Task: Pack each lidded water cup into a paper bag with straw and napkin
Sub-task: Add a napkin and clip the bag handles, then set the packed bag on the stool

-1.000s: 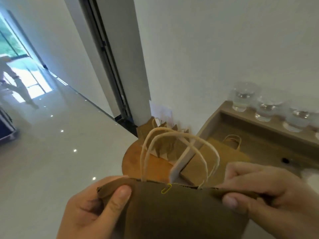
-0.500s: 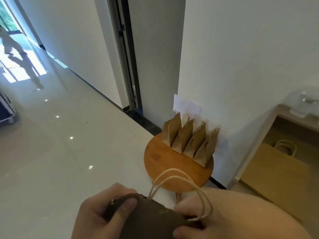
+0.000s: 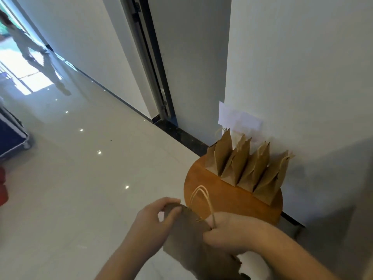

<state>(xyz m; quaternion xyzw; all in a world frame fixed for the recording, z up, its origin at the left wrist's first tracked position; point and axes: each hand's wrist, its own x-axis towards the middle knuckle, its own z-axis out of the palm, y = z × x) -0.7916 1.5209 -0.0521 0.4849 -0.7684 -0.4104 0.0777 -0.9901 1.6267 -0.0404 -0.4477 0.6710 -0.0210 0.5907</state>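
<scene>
Low in front of the person, just short of a round wooden stool (image 3: pixel 218 199), a brown paper bag (image 3: pixel 187 237) is held up off the floor between both hands. The left hand (image 3: pixel 153 219) has its fingers curled over the bag's top left corner, with the thumb pressed on the near face. The right hand (image 3: pixel 228 233) is closed round the top edge on the other side, right at the foot of the pale twine handles (image 3: pixel 201 197), which stand up in two loops. The bag's mouth looks pinched flat; I cannot see what is inside.

On the stool, against the white wall, four more bags (image 3: pixel 248 166) stand in a row, each touching the next, their tops pressed to a point. A sheet of white paper (image 3: pixel 240 120) is on the wall just behind them. Far off down the shiny floor (image 3: pixel 90 178) another person (image 3: pixel 30 47) is walking.
</scene>
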